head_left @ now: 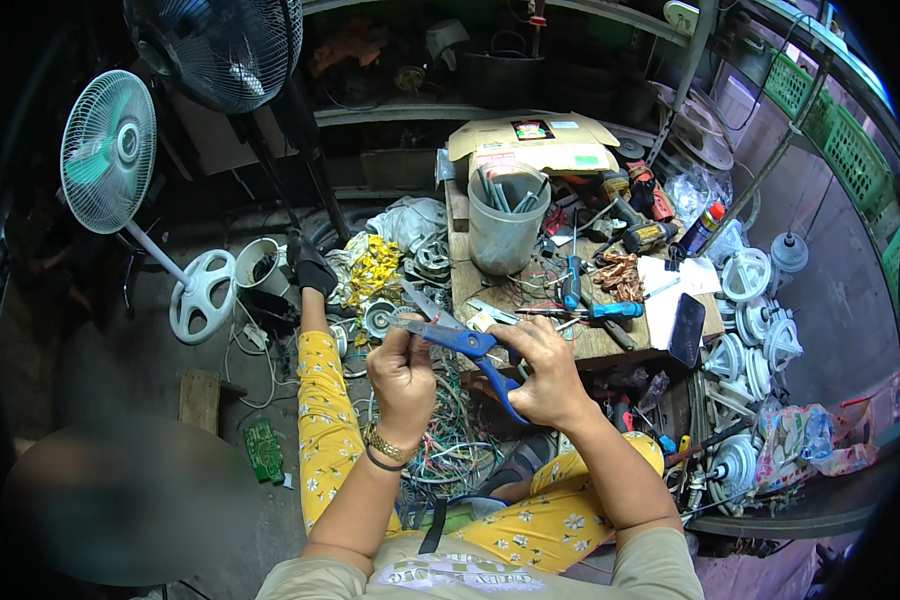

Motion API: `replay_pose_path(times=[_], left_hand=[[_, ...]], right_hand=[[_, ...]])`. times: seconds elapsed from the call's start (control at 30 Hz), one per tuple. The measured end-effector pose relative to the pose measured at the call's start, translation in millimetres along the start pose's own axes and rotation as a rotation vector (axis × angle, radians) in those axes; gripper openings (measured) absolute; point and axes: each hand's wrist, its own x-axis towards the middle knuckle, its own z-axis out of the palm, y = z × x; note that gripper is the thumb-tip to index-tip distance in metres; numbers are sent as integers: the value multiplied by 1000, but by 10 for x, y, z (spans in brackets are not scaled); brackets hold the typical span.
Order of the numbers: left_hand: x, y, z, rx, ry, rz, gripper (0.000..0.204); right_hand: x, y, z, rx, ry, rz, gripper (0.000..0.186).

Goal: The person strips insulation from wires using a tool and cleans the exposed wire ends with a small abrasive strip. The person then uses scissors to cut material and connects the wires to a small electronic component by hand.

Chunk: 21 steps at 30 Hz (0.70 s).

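Note:
A pair of blue-handled scissors [456, 339] is held in my right hand [550, 378], its fingers curled around the handle loops. The two metal blades point up and to the left and are spread apart. My left hand [403, 378] is closed in a pinch beside the lower blade; whatever lies between its fingertips is too small to make out. A gold watch [388, 443] and a dark band circle the left wrist. Below both hands, a tangle of coloured wires [448, 440] lies on the floor between my legs.
The wooden workbench [470, 278] ahead carries a white bucket [505, 235] of strips, screwdrivers, a drill [650, 236], copper wire [618, 277] and a phone [686, 328]. A white fan [110, 150] stands left, near a green circuit board [263, 450]. White plastic fan parts [755, 320] pile up right.

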Motion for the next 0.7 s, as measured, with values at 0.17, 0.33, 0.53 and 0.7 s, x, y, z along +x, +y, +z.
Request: replay_pose_path(times=[0.17, 0.33, 0.53, 0.7], left_hand=[[-69, -121, -110, -74, 2, -19, 8], [-249, -293, -226, -462, 6, -214, 10], [-45, -402, -393, -452, -134, -325, 21], [-50, -334, -325, -352, -122, -382, 19]], right_hand=[[-6, -20, -56, -19, -57, -23, 54], [-29, -69, -33, -11, -120, -61, 53], [30, 169, -87, -23, -84, 79, 48], [48, 1129, -538, -279, 113, 433, 49]])
